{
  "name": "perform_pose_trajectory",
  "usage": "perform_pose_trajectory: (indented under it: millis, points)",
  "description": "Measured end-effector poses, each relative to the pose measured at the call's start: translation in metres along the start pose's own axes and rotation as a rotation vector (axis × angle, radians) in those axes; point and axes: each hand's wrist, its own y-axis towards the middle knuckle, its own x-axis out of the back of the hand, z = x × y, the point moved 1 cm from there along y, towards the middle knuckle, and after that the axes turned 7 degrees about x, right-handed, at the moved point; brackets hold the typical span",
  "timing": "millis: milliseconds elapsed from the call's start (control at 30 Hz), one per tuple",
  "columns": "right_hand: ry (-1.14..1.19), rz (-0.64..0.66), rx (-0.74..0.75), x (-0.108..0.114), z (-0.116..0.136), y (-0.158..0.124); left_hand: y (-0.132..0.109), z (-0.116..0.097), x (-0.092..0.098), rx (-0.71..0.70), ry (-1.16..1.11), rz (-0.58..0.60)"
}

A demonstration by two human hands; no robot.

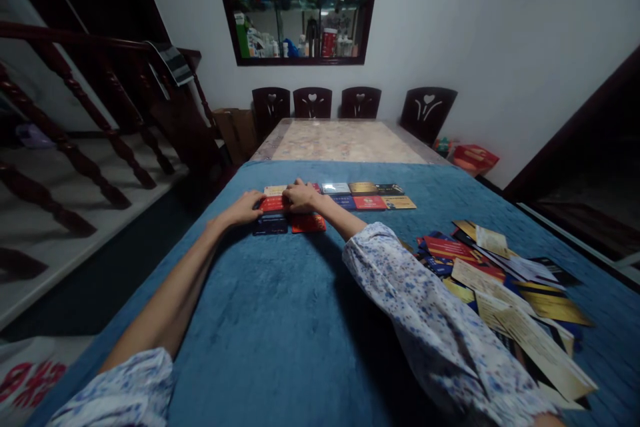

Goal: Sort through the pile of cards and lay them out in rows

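Observation:
A red card (273, 203) lies in the left part of a grid of cards on the blue cloth. My left hand (247, 207) has its fingers closed at the card's left edge, and my right hand (301, 197) reaches over its right side with curled fingers. My right fingertips are partly hidden. Just below are a dark blue card (271, 225) and an orange-red card (309, 223). Farther right in the rows lie a white card (335, 188), a gold card (363, 189), another red card (369, 203) and a tan card (399, 203).
A loose heap of cards and paper slips (500, 287) covers the right side of the blue cloth (280, 320). Beyond it is the marble tabletop (340, 139), with several dark chairs (361, 103) behind. A wooden railing (90, 113) runs along the left.

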Motion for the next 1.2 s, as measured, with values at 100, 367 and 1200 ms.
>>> perform_pose_trajectory:
  millis: [100,367,1200]
  points:
    - [0.012,0.010,0.002,-0.0010,-0.0001,0.0005,-0.0004,-0.0003,-0.0009,-0.008,-0.012,-0.007]
    - [0.021,0.005,0.008,-0.0033,0.0011,-0.0014,-0.0006,-0.0016,-0.0009,-0.018,-0.035,0.008]
    - [0.001,-0.054,0.001,-0.0009,-0.0001,-0.0038,-0.0031,0.0045,0.0027,-0.023,-0.088,-0.050]
